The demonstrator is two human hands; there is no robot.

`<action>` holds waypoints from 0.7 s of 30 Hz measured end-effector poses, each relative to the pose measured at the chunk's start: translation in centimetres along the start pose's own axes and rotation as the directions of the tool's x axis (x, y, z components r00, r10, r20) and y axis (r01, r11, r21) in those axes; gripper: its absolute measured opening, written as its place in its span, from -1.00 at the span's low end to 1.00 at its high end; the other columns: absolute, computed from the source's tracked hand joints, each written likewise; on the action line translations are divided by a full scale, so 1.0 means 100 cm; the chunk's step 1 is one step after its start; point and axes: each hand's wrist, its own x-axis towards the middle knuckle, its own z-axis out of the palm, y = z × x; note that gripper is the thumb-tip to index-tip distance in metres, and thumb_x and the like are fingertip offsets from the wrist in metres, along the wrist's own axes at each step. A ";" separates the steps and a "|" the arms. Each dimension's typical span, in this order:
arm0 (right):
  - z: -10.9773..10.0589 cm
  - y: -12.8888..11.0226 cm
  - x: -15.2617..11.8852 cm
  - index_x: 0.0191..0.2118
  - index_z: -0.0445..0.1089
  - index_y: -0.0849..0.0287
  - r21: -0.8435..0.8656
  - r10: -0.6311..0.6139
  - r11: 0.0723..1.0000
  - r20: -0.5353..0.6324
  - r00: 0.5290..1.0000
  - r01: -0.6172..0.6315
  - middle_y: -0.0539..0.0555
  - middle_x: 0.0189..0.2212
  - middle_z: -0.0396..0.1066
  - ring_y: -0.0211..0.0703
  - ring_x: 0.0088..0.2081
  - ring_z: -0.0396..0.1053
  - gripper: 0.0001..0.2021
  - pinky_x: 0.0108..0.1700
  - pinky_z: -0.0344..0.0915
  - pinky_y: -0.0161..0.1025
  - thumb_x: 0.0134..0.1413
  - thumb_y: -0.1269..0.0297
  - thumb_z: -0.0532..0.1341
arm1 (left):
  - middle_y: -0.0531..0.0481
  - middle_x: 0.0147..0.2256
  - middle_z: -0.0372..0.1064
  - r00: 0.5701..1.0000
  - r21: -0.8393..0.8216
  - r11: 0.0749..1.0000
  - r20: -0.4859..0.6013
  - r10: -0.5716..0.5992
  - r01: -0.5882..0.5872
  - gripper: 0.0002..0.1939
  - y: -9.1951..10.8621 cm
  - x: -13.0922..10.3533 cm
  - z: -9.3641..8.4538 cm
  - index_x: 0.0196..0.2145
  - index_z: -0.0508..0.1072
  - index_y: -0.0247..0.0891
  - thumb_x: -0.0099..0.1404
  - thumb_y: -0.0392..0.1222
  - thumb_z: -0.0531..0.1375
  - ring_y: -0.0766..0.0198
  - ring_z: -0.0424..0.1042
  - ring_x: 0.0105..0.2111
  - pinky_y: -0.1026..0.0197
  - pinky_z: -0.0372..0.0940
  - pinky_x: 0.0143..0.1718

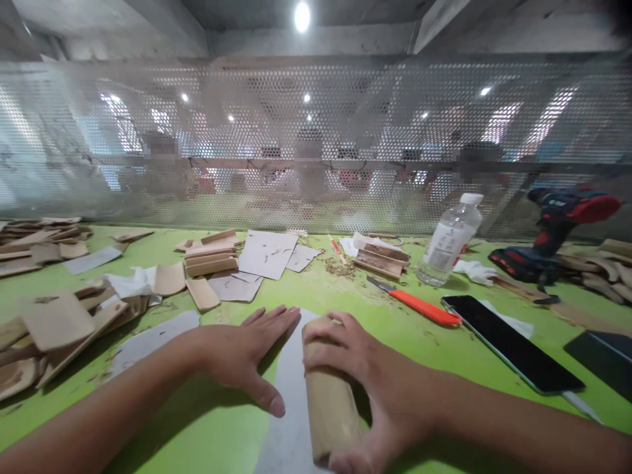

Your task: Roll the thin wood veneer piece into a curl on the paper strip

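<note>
My right hand (353,368) is wrapped over a curved strip of bamboo (328,405), thumb at its near end and fingers across its far end. Under the strip lies a sheet of white paper (289,388) on the green table. My left hand (247,359) is beside it, fingers stretched out and thumb spread, with the fingertips at the paper's left edge; nothing is in it. Beyond my right hand rests a utility knife (419,306) with an orange handle, its dark blade pointing away to the left.
Piles of bamboo pieces (59,322) cover the left side. Paper sheets (269,253) and stacked bamboo strips (212,253) lie at the back. On the right are a water bottle (449,240), a cordless drill (555,230) and a phone (511,342) with a cable. A perforated metal screen (306,145) stands behind.
</note>
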 end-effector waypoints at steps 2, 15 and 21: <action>0.002 0.001 0.001 0.07 0.45 0.10 0.001 -0.049 0.999 0.014 0.999 0.049 0.20 0.11 0.31 0.24 0.16 0.18 -0.18 0.39 -0.11 0.26 -0.40 -0.17 0.49 | -0.21 0.48 -0.65 1.000 -0.002 1.000 0.006 0.006 -0.006 0.44 0.001 0.000 0.001 0.51 -0.48 -0.24 0.11 0.50 0.32 -0.19 -0.51 0.46 -0.22 -0.19 0.41; 0.001 0.001 0.001 0.04 0.45 0.16 -0.058 0.001 0.998 -0.045 0.999 -0.003 0.25 0.11 0.35 0.29 0.17 0.20 -0.23 0.37 -0.07 0.30 -0.31 -0.17 0.48 | -0.19 0.47 -0.69 1.000 -0.022 1.000 0.027 -0.005 0.005 0.49 0.013 0.003 0.002 0.50 -0.53 -0.29 0.09 0.53 0.33 -0.23 -0.55 0.46 -0.25 -0.20 0.41; 0.004 -0.006 0.001 0.08 0.43 0.13 -0.026 -0.094 0.995 0.087 0.992 0.097 0.23 0.10 0.37 0.25 0.15 0.28 -0.25 0.44 -0.25 0.29 -0.30 -0.08 0.45 | -0.21 0.47 -0.67 1.000 -0.032 0.999 0.021 0.018 -0.017 0.47 0.012 0.003 0.003 0.51 -0.49 -0.30 0.11 0.53 0.32 -0.25 -0.55 0.45 -0.29 -0.21 0.40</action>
